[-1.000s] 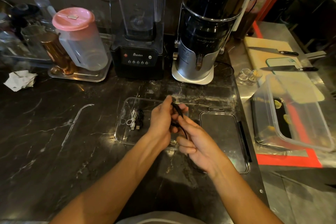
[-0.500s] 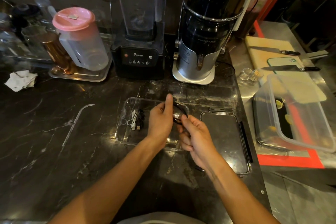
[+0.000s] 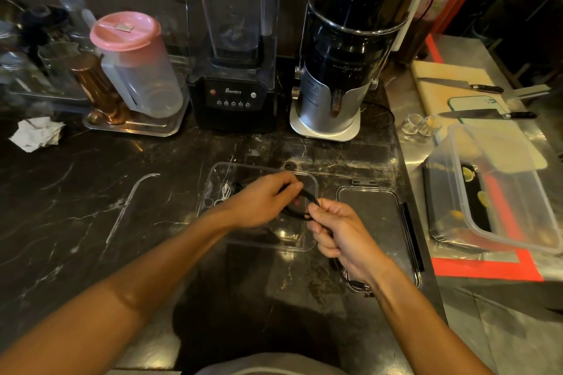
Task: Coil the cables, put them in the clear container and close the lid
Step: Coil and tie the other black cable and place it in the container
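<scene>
Over the clear container (image 3: 307,245) in the middle of the dark marble counter (image 3: 76,207), both bare hands work a black cable (image 3: 306,199). The left hand (image 3: 259,204) comes in from the left with its grip pinched on the cable's upper part, thumb and fingertips pressed together around it. The right hand (image 3: 338,230) sits just to the right, fingers curled in a closed grip on the cable's lower loop; a dark strand seems to trail down below that hand, though it is hard to follow against the counter. The cable forms a small loop between the two hands, held above the container's right half and not resting in it.

Inside the container, at its left end, lie a coiled white cable (image 3: 224,193) and a small dark bundle (image 3: 237,186) just beside it, partly hidden by the left wrist. The container stands open. Its clear lid (image 3: 377,216) lies flat on the counter just to the right, apart from the container.

Behind, along the wall, stand a pitcher with a pink lid (image 3: 134,61) on a metal tray (image 3: 134,128), a black blender (image 3: 234,39) and a juicer (image 3: 341,70). A crumpled paper (image 3: 36,134) lies at the far left. To the right, on a steel surface, a large plastic tub (image 3: 502,192) sits tilted, with two knives (image 3: 487,114) on cutting boards beyond it.
</scene>
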`<action>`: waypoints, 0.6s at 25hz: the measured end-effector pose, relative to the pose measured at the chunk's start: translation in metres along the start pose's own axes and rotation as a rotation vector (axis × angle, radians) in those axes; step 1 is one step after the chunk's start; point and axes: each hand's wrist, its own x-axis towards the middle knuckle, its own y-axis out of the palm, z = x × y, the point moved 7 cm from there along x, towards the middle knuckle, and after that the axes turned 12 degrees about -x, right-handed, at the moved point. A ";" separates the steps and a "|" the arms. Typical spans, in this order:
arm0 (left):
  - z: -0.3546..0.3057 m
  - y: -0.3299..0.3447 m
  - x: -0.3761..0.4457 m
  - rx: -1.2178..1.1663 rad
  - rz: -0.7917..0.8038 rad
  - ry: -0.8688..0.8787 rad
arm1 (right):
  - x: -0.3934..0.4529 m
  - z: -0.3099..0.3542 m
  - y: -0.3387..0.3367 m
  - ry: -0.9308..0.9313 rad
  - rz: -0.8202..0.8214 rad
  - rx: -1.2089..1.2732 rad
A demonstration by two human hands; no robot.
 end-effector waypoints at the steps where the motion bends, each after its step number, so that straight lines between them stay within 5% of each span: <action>1: 0.003 0.001 -0.001 0.006 0.069 -0.037 | 0.000 -0.001 -0.001 0.014 0.009 -0.032; 7: 0.013 0.026 -0.009 -0.125 0.504 -0.265 | 0.002 -0.012 -0.010 0.081 0.031 -0.237; 11: 0.018 0.037 -0.014 -0.306 0.625 -0.363 | -0.001 -0.006 -0.011 0.120 0.036 -0.334; 15: 0.025 0.037 -0.014 -0.204 0.733 -0.453 | -0.001 -0.014 -0.007 0.169 0.060 -0.479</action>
